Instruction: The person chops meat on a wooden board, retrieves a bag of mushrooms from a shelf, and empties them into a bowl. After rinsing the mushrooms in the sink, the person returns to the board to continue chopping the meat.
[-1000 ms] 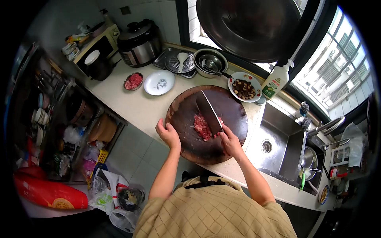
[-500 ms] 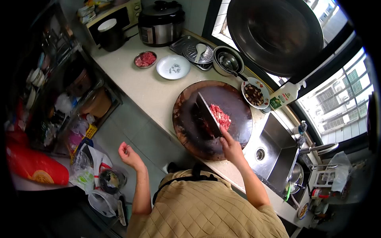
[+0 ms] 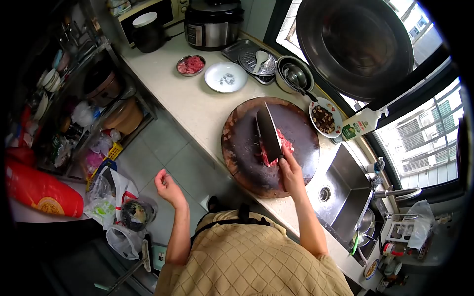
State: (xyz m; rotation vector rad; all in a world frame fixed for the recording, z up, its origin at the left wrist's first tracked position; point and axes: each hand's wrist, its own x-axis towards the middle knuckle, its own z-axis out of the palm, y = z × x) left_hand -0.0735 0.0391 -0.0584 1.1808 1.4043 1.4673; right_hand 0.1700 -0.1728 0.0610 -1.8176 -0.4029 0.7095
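Observation:
My right hand (image 3: 292, 173) is closed around the handle of a cleaver (image 3: 269, 132) above the round chopping board (image 3: 242, 163). The broad dark blade leans over a patch of chopped raw meat (image 3: 284, 142) and hides some of it; red bits show on both sides of the blade. Off the counter's edge, over the floor, my left hand (image 3: 169, 187) hangs in the air with its fingers curled in and nothing seen in them.
Beyond the board stand a small bowl of meat (image 3: 191, 64), a white plate (image 3: 232, 88), nested metal bowls (image 3: 285, 89) and a plate of dark pieces (image 3: 323, 116). At right is the sink (image 3: 340, 190); a wok (image 3: 355, 44) hangs before the window. Bags (image 3: 126, 239) lie on the left.
The cleaver has tilted and shifted right across the meat, showing more of its blade side, and meat now appears left of it. My left hand stays raised. The view has shifted slightly.

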